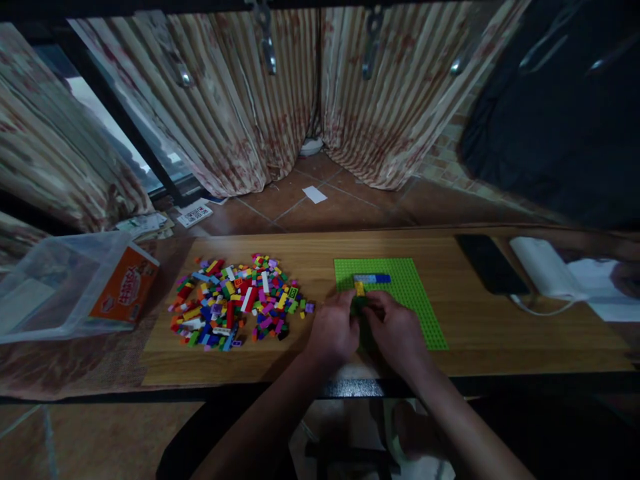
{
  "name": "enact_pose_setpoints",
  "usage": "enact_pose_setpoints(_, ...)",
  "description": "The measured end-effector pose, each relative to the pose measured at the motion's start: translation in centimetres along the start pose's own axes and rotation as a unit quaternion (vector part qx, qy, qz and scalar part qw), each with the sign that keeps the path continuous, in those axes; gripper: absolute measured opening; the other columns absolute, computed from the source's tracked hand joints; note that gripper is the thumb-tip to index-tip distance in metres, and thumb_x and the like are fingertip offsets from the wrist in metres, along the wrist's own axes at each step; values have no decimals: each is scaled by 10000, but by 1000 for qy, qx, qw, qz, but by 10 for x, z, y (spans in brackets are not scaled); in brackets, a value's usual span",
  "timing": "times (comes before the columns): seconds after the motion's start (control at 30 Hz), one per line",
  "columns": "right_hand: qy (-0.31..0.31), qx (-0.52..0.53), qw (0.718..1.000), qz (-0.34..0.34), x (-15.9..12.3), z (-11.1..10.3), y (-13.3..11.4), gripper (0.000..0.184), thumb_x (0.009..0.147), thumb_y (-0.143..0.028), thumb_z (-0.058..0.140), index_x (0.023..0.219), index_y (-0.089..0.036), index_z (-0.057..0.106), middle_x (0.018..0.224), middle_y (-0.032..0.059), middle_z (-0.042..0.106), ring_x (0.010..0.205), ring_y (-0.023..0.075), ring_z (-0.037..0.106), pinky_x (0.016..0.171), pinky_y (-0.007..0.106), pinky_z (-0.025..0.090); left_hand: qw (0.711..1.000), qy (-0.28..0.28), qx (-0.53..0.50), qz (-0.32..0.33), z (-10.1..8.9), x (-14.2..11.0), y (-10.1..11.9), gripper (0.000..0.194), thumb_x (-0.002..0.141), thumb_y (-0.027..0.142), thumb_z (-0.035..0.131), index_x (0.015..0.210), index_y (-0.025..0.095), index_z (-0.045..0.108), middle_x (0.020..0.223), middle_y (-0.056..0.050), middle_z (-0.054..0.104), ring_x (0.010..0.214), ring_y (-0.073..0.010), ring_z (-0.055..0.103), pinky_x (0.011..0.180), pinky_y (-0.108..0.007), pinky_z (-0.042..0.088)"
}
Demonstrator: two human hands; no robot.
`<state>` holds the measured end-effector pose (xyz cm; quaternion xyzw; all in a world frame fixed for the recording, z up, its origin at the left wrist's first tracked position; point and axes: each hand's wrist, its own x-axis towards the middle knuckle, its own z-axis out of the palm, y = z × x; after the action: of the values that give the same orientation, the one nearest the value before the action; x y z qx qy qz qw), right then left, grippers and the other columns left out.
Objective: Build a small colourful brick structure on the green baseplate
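A light green baseplate [420, 303] lies on the wooden board, partly covered by my hands. On it a row of light blue and dark blue bricks [373, 279] runs sideways, with a yellow brick [359, 289] just below its left end. Closer to me, a dark green brick [358, 305] sits between my fingertips, touching or very near the yellow one. My left hand [334, 327] is closed on it from the left. From the right, the pinched fingers of my right hand [400, 333] meet the same brick. The fingers hide part of it.
A pile of mixed toy bricks [233, 303] spreads left of the baseplate. Farther left stands a clear plastic bin [65, 280] with an orange packet [127, 283]. At right lie a black phone [493, 265] and a white power bank [543, 267] with a cable.
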<state>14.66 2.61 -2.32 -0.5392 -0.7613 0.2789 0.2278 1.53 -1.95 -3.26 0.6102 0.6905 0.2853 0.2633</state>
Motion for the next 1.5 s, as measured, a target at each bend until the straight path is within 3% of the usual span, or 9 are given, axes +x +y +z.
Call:
enact_pose_setpoints(0.13, 1, -59, 997, -54, 2, -17, 6, 187, 862, -207, 520, 982, -189, 662, 940, 88, 743, 823, 251, 701, 751, 388, 520, 1000, 14, 14, -8, 9, 5, 5, 593, 799, 114, 543, 1386, 129, 455, 1272, -146, 618, 1149, -263, 592, 1020, -422, 487)
enact_pose_setpoints(0.3, -47, -135, 981, -134, 11, -44, 23, 135, 876, -205, 549, 935, -208, 671, 899, 53, 721, 741, 215, 672, 688, 358, 495, 999, 12, 19, -26, 14, 8, 9, 615, 806, 150, 549, 1407, 131, 421, 1266, -156, 607, 1119, -271, 601, 986, -433, 497)
enact_pose_setpoints(0.5, -85, -148, 960, -224, 22, -46, 34, 196, 794, -235, 708, 983, -198, 677, 989, 79, 666, 938, 264, 604, 827, 408, 494, 998, 24, 10, -48, 14, 5, 12, 636, 800, 136, 538, 1420, 159, 396, 1236, -117, 626, 1093, -237, 608, 1000, -405, 474)
enact_pose_setpoints(0.63, -70, -177, 955, -229, 25, -40, 33, 242, 757, -287, 764, 971, -193, 699, 1019, 92, 648, 957, 288, 561, 833, 438, 473, 999, 27, 7, -34, 14, 4, 11, 655, 793, 116, 520, 1431, 147, 376, 1236, -118, 626, 1100, -234, 597, 997, -409, 474)
enact_pose_setpoints(1.0, -61, -149, 958, -236, 31, -23, 40, 151, 800, -322, 742, 907, -217, 724, 984, 54, 674, 941, 261, 548, 811, 416, 409, 998, 47, -29, -34, 19, 5, 2, 612, 807, 94, 518, 1405, 166, 409, 1169, -82, 664, 1033, -207, 624, 967, -383, 495)
enact_pose_setpoints(1.5, -76, -105, 963, -237, 35, -27, 41, 169, 819, -367, 704, 913, -228, 720, 978, 60, 680, 937, 253, 569, 819, 419, 424, 997, 43, -42, -47, 14, 8, 6, 547, 840, 112, 494, 1381, 176, 444, 1160, -72, 675, 1030, -204, 639, 968, -373, 498)
